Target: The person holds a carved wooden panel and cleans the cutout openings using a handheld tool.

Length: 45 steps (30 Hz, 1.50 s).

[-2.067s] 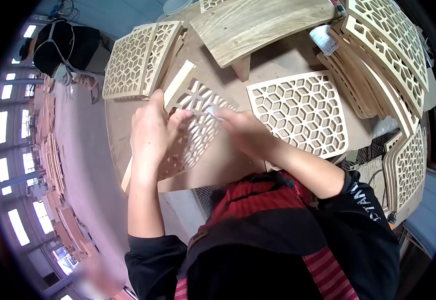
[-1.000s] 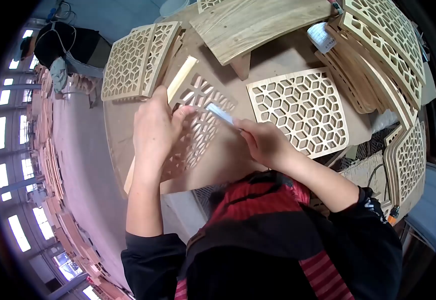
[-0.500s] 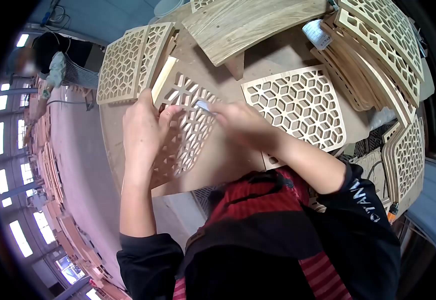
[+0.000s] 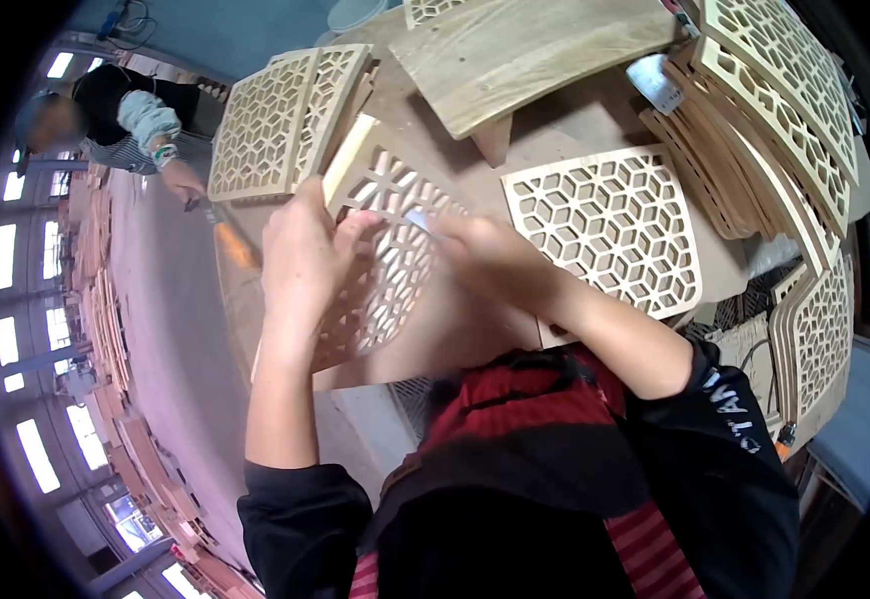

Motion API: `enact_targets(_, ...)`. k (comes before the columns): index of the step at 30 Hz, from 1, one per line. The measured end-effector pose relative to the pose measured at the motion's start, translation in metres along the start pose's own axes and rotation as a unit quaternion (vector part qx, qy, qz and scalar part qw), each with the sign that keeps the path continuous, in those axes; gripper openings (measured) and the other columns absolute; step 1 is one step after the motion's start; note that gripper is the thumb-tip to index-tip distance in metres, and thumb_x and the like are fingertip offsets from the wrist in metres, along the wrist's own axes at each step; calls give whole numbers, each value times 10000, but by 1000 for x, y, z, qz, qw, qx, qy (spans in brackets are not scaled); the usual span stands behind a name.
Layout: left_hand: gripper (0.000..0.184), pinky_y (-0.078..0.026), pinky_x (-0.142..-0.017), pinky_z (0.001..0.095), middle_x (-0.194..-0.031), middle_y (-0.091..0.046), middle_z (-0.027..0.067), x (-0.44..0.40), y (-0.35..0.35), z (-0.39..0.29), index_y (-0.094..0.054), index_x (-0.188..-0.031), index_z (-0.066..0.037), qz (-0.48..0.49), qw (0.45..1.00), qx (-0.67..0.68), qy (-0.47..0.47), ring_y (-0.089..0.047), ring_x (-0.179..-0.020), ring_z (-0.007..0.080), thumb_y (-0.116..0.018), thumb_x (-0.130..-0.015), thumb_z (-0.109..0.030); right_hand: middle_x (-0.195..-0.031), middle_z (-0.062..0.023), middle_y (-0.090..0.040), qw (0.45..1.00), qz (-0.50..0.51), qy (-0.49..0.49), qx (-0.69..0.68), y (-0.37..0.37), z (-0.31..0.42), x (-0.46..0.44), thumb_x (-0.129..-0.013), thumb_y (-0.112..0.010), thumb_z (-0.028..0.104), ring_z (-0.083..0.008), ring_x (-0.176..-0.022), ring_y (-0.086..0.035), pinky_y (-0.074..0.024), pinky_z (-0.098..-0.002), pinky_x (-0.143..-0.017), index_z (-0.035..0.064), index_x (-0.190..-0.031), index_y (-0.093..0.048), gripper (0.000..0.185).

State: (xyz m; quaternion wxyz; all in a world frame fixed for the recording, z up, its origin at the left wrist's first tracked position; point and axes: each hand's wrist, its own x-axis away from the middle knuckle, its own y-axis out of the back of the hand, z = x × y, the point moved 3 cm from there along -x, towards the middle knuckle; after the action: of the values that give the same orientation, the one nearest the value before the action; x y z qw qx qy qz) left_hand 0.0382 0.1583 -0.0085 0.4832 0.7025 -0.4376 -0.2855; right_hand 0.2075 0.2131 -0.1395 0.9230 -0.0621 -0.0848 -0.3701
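"Pale wood, cut through in a lattice: where is that lattice panel (image 4: 400, 285) now?"

"Between the two hands, tilted above the table (image 4: 420, 351). I can't tell whether its lower edge touches the top."

"How does the left hand (image 4: 300, 255) stand?"

"Clamped on the panel's left edge, thumb bent over the face; the other fingers are mostly hidden behind."

"And the right hand (image 4: 492, 252)?"

"Blurred, but pinching a light-blue strip (image 4: 418, 219), its tip against the lattice. A second ago far more of the strip showed and the hand sat lower; now the fingers are close up to the panel."

"Anything else different?"

"Yes, at the left. Half a second ago the co-worker's arm hung well away from the table; now the co-worker's hand (image 4: 185, 187) reaches toward its left edge with an orange tool (image 4: 237, 246) (too smeared to name further)."

"What about the second panel (image 4: 610, 235)?"

"It lies flat on the table as before, just beyond the right forearm, with the wooden bench (image 4: 535, 62) behind it."
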Motion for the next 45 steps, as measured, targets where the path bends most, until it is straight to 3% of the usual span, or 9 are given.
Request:
enact_targets(1, 369, -530, -644, 441, -629, -651, 179, -1, 1, -1, -606, -887, 31, 5, 999, 31, 18, -689, -644, 353, -827, -813, -254, -942, -268, -681, 981, 24, -123, -150, 7, -20, 11, -960, -561, 94, -402, -846, -684, -537, -424, -749, 16, -1178, -682, 261)
enact_targets(3, 374, -539, -727, 489, -763, -685, 236, 1, 2, -8, -621, -936, 39, 26, 999, 0, 33, -694, -794, 417, -808, -826, -266, -954, -278, -681, 991, 37, -131, -10, 19, -2, 35, -959, -565, 79, -416, -868, -684, -539, -429, -758, 12, -1186, -681, 264)
enact_targets(4, 380, -535, -752, 510, -817, -691, 261, 2, 1, -4, -623, -951, 41, 5, 998, -64, 3, -688, -845, 442, -802, -829, -271, -956, -282, -680, 964, 7, 2, 266, 25, 33, 46, -958, -568, 70, -421, -877, -684, -540, -430, -761, 12, -1191, -680, 265)
enact_targets(7, 418, -523, -736, 518, -816, -678, 264, 4, 4, -7, -604, -950, 40, -5, 998, -62, -4, -670, -826, 454, -817, -804, -290, -940, -286, -678, 949, -12, 17, 316, 13, 27, 25, -953, -577, 56, -434, -888, -677, -543, -436, -764, 17, -1195, -683, 267)
enact_targets(14, 447, -519, -708, 513, -748, -663, 257, 1, 5, 0, -568, -911, 45, -19, 998, -57, -25, -667, -787, 451, -829, -788, -296, -898, -299, -665, 961, -39, 164, 218, 16, 5, 31, -961, -554, 127, -477, -868, -662, -542, -495, -754, 50, -1202, -683, 284)
enact_targets(18, 462, -523, -689, 499, -766, -670, 247, 4, -3, 1, -599, -955, 36, -75, 991, -78, -82, -668, -776, 448, -845, -776, -311, -1020, -258, -704, 942, -31, 29, 333, 12, 27, 29, -944, -578, 45, -425, -936, -698, -565, -420, -823, 18, -1234, -673, 306)
enact_targets(20, 424, -509, -824, 527, -930, -682, 288, -3, 4, -2, -613, -966, 56, 7, 998, -48, 34, -658, -918, 461, -815, -801, -278, -979, -259, -703, 956, -14, 74, 284, 6, 20, 11, -936, -581, 40, -432, -872, -699, -564, -436, -778, 23, -1223, -676, 303)
enact_targets(28, 438, -494, -670, 491, -669, -627, 216, -6, 2, -1, -577, -858, 45, 5, 1000, -19, -2, -637, -692, 425, -851, -769, -285, -938, -268, -683, 969, -10, 96, 229, 20, 5, 26, -936, -561, 47, -457, -851, -665, -535, -454, -773, 22, -1190, -682, 282)
enact_targets(45, 408, -495, -609, 453, -631, -624, 202, -11, 0, 0, -588, -835, 45, 3, 999, -35, 8, -653, -633, 375, -846, -784, -267, -874, -227, -691, 980, -5, 155, 123, 5, 1, -13, -958, -547, 58, -341, -741, -662, -515, -396, -719, 22, -1198, -673, 273)
